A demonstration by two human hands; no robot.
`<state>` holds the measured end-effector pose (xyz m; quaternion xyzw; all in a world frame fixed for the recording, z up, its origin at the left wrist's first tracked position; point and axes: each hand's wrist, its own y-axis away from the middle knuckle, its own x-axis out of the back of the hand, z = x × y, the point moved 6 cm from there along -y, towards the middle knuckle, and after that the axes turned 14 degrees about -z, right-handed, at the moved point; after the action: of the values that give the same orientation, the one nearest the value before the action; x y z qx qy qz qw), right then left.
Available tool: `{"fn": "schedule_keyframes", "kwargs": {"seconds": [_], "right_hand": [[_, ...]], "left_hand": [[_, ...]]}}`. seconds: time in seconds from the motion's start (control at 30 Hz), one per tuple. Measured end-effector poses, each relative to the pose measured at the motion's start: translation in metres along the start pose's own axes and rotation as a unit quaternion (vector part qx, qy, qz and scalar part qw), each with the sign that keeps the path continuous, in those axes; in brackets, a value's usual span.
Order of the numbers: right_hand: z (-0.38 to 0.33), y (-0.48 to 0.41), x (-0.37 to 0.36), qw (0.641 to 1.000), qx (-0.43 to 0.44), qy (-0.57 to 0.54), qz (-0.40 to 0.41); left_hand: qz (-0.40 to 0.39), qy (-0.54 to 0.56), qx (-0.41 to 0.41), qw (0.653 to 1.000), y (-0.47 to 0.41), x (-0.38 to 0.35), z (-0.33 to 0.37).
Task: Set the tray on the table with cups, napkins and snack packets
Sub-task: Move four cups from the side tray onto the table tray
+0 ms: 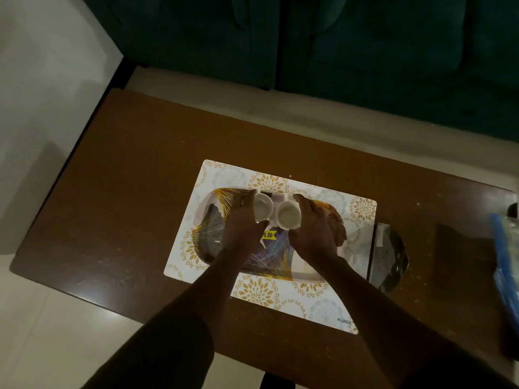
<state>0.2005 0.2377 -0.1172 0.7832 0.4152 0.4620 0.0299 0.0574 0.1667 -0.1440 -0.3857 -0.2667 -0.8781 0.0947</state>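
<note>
A patterned tray [209, 234] with gold and purple fan designs and a yellow price sticker [268, 235] lies on a white floral placemat [261, 290] on the brown table [126, 178]. Two white cups stand side by side at the tray's far middle. My left hand [241, 220] wraps the left cup [262, 207]. My right hand [314, 228] wraps the right cup [288, 216]. Both cups look empty and upright. Whether they rest on the tray or hover just above it, I cannot tell.
A dark shiny packet [389, 259] lies just right of the placemat. A blue-and-clear plastic bag [505, 265] sits at the table's right edge. A dark green sofa [337, 51] stands beyond the table's far edge. Pale floor tiles [42, 108] lie to the left.
</note>
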Motion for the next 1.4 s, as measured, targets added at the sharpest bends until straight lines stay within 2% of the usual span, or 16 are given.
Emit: {"fn": "schedule_keyframes", "kwargs": {"seconds": [0.33, 0.53, 0.7, 0.9, 1.1, 1.2, 1.3, 1.4], "right_hand": [[0.004, 0.002, -0.003, 0.998, -0.018, -0.033, 0.045], [0.004, 0.004, 0.001, 0.997, -0.001, -0.050, 0.056], [0.006, 0.000, 0.002, 0.998, 0.004, -0.046, 0.043], [0.006, -0.002, -0.001, 0.999, 0.003, -0.032, 0.032], [0.002, -0.001, 0.027, 0.998, 0.016, -0.023, 0.058], [0.008, 0.001, 0.066, 0.993, 0.035, -0.031, 0.108], [0.018, 0.005, 0.106, 0.984, 0.047, -0.024, 0.171], [0.053, 0.016, 0.145, 0.980, 0.009, -0.035, 0.198]], "left_hand": [[-0.009, 0.034, -0.043, 0.998, -0.004, 0.004, 0.006], [-0.018, 0.032, -0.045, 0.998, -0.005, 0.004, 0.004], [0.002, 0.040, -0.042, 0.998, -0.005, 0.005, 0.004], [-0.032, 0.033, -0.038, 0.998, -0.006, 0.004, 0.003], [-0.093, -0.114, -0.029, 0.989, 0.009, 0.018, -0.001], [-0.067, -0.106, -0.046, 0.991, 0.014, 0.034, 0.015], [-0.004, -0.093, -0.053, 0.994, 0.008, 0.050, 0.046], [0.047, -0.087, -0.096, 0.990, -0.001, 0.045, 0.099]]}}
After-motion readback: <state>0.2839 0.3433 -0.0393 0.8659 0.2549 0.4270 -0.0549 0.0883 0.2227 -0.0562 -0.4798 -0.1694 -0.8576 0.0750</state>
